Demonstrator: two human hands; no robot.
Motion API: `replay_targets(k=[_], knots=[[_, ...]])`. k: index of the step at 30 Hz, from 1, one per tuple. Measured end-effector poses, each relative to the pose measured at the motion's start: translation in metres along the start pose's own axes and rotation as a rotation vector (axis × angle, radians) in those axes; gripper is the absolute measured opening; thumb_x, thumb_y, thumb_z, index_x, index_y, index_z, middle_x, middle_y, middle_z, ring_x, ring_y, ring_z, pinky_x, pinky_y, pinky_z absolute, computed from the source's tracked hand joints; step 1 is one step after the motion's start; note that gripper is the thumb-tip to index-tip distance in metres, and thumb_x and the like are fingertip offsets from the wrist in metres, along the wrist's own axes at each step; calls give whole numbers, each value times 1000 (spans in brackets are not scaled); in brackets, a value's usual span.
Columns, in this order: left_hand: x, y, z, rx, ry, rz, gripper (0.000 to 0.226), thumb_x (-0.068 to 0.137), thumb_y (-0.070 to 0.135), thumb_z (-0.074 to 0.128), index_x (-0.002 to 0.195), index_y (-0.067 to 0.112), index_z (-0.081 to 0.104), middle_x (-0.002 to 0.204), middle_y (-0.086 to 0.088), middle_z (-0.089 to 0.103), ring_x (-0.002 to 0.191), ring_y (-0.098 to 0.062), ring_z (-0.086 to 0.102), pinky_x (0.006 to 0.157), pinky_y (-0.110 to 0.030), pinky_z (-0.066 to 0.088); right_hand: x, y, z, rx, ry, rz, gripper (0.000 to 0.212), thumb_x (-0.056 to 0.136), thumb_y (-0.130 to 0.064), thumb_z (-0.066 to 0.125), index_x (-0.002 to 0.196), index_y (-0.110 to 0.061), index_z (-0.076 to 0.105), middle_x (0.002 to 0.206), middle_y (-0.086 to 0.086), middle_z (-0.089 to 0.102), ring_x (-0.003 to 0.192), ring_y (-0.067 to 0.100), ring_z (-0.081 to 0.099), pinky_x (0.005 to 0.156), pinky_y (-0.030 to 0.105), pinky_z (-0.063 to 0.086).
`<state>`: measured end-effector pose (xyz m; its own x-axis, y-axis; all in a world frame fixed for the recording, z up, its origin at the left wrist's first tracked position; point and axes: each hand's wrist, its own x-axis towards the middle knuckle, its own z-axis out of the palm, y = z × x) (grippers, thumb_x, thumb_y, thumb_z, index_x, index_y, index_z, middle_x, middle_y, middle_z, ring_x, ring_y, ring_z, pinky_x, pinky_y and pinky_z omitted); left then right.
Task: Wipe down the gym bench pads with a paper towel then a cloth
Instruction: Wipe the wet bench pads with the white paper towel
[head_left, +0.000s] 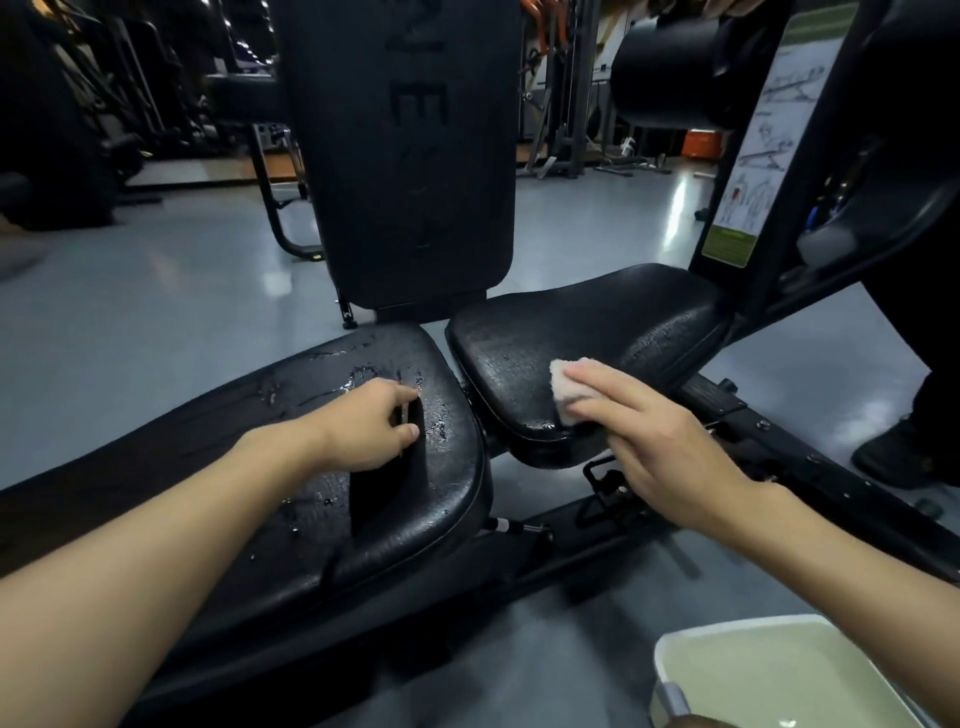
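Note:
Two black bench pads lie side by side. The long left pad is wet, with drops and streaks on it, and has a slot cut through it. My left hand rests on this pad, its fingers hooked into the top of the slot. On the near edge of the right seat pad, my right hand presses a folded pale pink cloth or paper towel flat; which of the two it is I cannot tell.
A white basin of water stands on the grey floor at the bottom right. An upright black back pad rises behind the bench. A person's dark shoe and leg stand at the right, by the machine frame with its instruction placard.

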<state>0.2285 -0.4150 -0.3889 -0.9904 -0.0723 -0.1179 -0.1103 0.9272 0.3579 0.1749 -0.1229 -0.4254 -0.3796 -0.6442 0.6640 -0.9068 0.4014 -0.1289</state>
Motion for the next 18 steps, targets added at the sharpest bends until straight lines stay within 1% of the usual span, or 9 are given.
replay_targets(k=[2, 4, 7, 8, 10, 12, 13, 15, 18], knots=[[-6, -5, -4, -16, 18, -18, 53, 99, 20, 54, 148, 12, 37, 129, -9, 58, 99, -21, 63, 83, -20, 40, 28, -27, 10, 138, 43, 98, 48, 82, 0, 34, 118, 0, 65, 145, 7, 51, 137, 20, 46, 116, 28, 32], [-11, -16, -9, -16, 50, -43, 54, 98, 18, 54, 149, 11, 36, 137, -9, 55, 110, -22, 60, 90, -21, 39, 53, -50, 21, 243, -8, 113, 47, 81, 0, 40, 119, -8, 67, 146, 1, 49, 138, 15, 42, 117, 26, 28], [-18, -36, -15, 15, 56, -77, 57, 98, 17, 55, 150, 9, 33, 145, -11, 48, 126, -24, 52, 97, -21, 36, 77, -83, 44, 112, -385, 205, 41, 98, -29, 42, 136, -38, 54, 158, -4, 34, 150, 19, 20, 123, 41, 10], [-20, -42, -16, 24, 32, -86, 58, 98, 19, 55, 150, 9, 32, 142, -12, 51, 119, -23, 56, 92, -20, 37, 80, -88, 54, 71, -468, 245, 41, 102, -37, 36, 140, -36, 50, 157, 1, 35, 148, 21, 21, 122, 43, 11], [-22, -55, -16, 27, -20, -91, 61, 97, 29, 57, 151, 14, 33, 137, -11, 53, 98, -20, 60, 82, -20, 41, 81, -93, 77, -60, -532, 231, 50, 101, -43, 17, 127, -19, 54, 137, 12, 49, 132, 27, 37, 114, 46, 27], [-21, -70, -17, 28, -54, -93, 71, 91, 46, 61, 152, 24, 30, 148, -7, 41, 111, -23, 60, 93, -25, 44, 85, -94, 97, -205, -575, 241, 70, 90, -49, -1, 125, -12, 46, 138, 17, 42, 134, 33, 32, 113, 51, 25], [-19, -78, -17, 25, -76, -94, 78, 87, 55, 62, 152, 29, 28, 154, -5, 33, 127, -25, 52, 104, -29, 41, 89, -91, 104, -229, -599, 270, 76, 88, -51, -5, 135, -12, 40, 150, 18, 31, 143, 35, 21, 117, 53, 17], [-17, -88, -16, 21, -141, -87, 96, 75, 73, 60, 153, 37, 20, 161, -5, 23, 148, -20, 21, 119, -32, 21, 103, -84, 112, -220, -708, 355, 67, 97, -53, 2, 153, -20, 22, 165, 10, 5, 152, 28, -3, 120, 56, 2], [-13, -97, -12, 17, -164, -64, 124, 46, 98, 48, 152, 46, 10, 163, -11, 11, 151, -19, -2, 123, -40, 9, 135, -69, 121, -180, -722, 381, 56, 104, -50, 15, 155, -28, 21, 166, 3, 1, 152, 22, -7, 121, 53, 1]])
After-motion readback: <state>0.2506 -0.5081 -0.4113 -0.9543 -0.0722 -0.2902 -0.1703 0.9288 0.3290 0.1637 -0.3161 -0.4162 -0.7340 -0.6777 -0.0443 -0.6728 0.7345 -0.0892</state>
